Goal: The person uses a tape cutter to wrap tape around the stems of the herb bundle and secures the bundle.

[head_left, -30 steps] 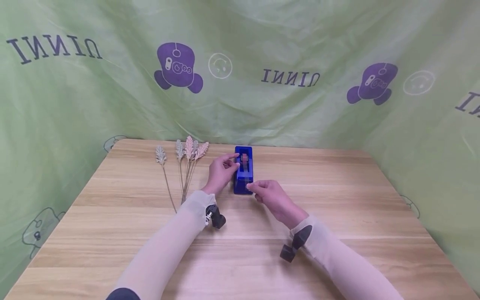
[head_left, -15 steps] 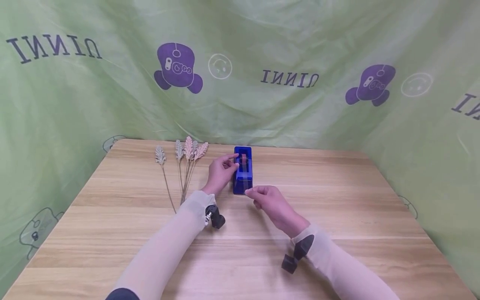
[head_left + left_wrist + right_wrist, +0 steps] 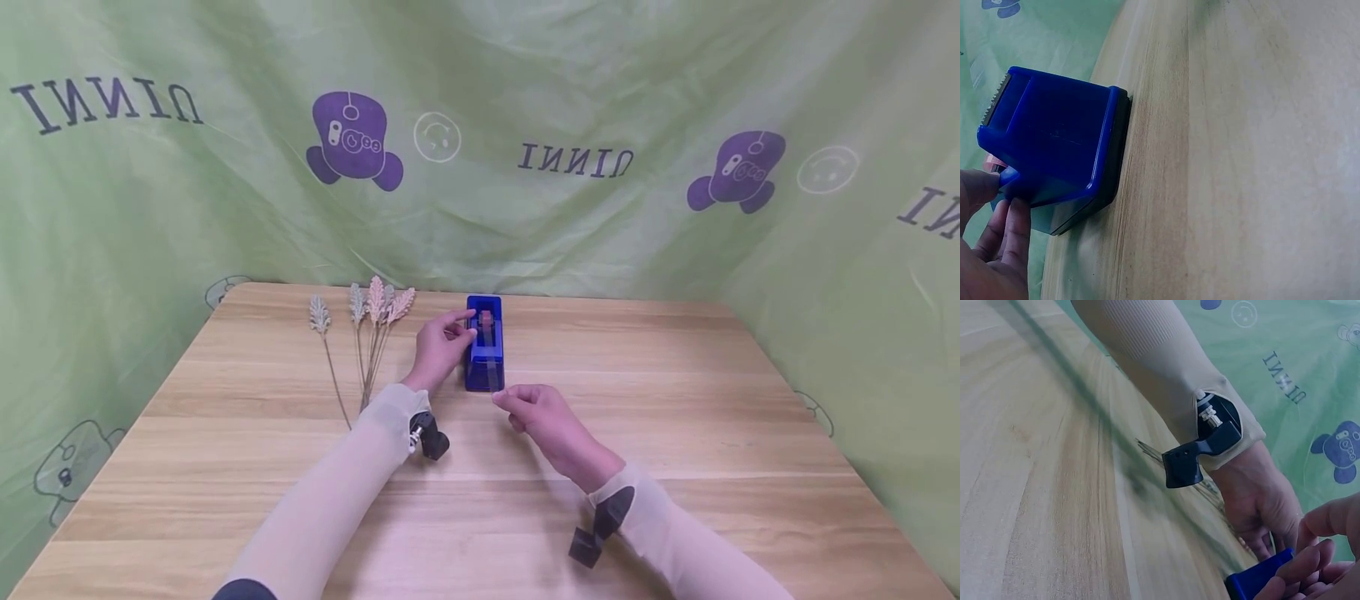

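A blue tape dispenser [image 3: 476, 372] stands on the wooden table, its front end towards me. My left hand [image 3: 438, 348] grips its left side wall between thumb and fingers; the left wrist view shows the thumb and fingertips around the dispenser's edge [image 3: 1060, 131], near its toothed cutter [image 3: 995, 100]. Just past the front of the dispenser, my right hand [image 3: 542, 415] pinches the end of a clear strip of tape [image 3: 492, 372], which runs back over the front towards the reddish roll [image 3: 486, 318]. The strip itself barely shows in the wrist views.
Left of the dispenser lie several artificial flower stems [image 3: 371, 346] with pink and grey heads, partly behind my left forearm. A single grey-headed stem [image 3: 320, 315] lies farther left. A green printed curtain [image 3: 480, 225] hangs right behind the table's back edge.
My right hand has drawn towards me and down from the dispenser's front, pulling out more tape. The left hand keeps its hold on the dispenser's side.
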### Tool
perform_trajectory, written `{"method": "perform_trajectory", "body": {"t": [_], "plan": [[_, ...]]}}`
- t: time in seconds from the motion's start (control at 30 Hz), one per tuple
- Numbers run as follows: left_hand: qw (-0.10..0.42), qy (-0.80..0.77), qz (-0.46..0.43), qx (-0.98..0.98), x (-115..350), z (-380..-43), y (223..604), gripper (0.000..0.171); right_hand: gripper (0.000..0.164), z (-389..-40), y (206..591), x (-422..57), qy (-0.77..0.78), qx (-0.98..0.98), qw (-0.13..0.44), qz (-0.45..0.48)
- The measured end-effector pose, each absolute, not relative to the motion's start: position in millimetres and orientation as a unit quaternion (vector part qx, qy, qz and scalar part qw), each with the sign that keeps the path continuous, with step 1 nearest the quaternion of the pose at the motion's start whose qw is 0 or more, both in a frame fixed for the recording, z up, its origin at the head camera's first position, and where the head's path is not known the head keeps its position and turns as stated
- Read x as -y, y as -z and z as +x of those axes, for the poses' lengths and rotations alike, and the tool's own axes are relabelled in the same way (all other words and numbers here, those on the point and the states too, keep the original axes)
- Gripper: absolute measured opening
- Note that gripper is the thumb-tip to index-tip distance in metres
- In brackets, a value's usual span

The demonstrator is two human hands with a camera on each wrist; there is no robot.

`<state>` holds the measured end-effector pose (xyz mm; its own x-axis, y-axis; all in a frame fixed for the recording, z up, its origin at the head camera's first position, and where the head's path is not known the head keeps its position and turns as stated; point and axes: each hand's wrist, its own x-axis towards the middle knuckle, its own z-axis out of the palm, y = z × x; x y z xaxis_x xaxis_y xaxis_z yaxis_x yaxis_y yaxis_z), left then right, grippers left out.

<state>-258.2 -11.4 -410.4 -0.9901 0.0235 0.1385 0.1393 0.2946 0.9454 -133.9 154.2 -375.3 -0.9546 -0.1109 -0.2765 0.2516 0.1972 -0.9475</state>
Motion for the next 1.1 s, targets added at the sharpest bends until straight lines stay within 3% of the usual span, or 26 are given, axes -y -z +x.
{"method": "perform_trajectory", "body": {"t": [1.1], "plan": [[0.049, 0.599, -0.051, 0.798, 12.4, -256.2, 410.2, 0.037, 0.022, -101.6, 371.5, -153.5, 0.628, -0.762, 0.154, 0.036]]}}
